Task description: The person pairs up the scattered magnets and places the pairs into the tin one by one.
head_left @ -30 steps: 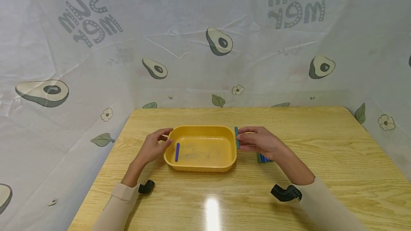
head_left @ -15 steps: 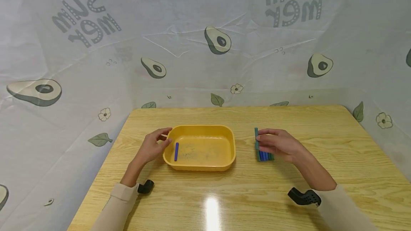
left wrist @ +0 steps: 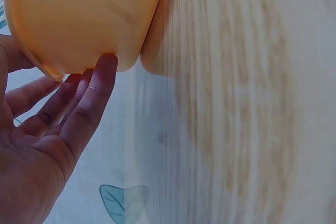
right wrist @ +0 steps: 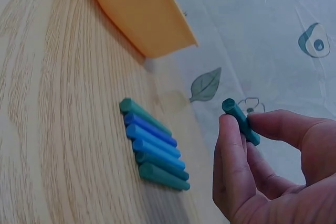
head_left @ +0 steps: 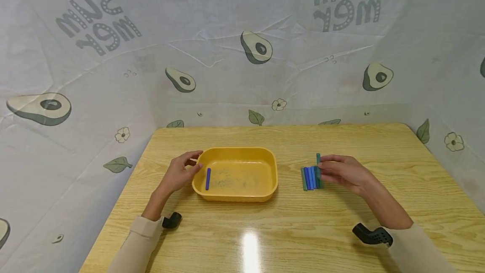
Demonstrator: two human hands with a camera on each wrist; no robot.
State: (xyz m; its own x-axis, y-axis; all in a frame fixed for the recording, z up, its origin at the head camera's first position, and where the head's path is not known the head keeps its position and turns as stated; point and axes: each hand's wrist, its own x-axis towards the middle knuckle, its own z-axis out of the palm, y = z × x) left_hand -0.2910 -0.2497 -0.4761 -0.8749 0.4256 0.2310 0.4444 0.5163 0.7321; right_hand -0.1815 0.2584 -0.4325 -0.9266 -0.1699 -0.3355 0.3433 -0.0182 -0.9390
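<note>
A yellow plastic tub (head_left: 242,198) sits left of the table's middle, with one dark blue crayon (head_left: 208,179) lying inside near its left wall. My left hand (head_left: 182,172) grips the tub's left rim, thumb over the edge and fingers against the outer wall, as the left wrist view shows. Between thumb and fingertips my right hand (head_left: 346,173) pinches a teal crayon (right wrist: 241,121), raised above the table. Below it lies a side-by-side row of several green and blue crayons (right wrist: 157,145). From the head view, the held crayon partly covers the row's right end.
The wooden table (head_left: 242,226) runs up to a pale patterned curtain (head_left: 227,87) at the back and sides. A black wrist mount (head_left: 373,235) juts from the right sleeve, and another black mount (head_left: 172,220) from the left.
My right hand has carried the teal crayon rightward, from beside the tub's right rim to the right end of the crayon row. My left hand has stayed on the tub.
</note>
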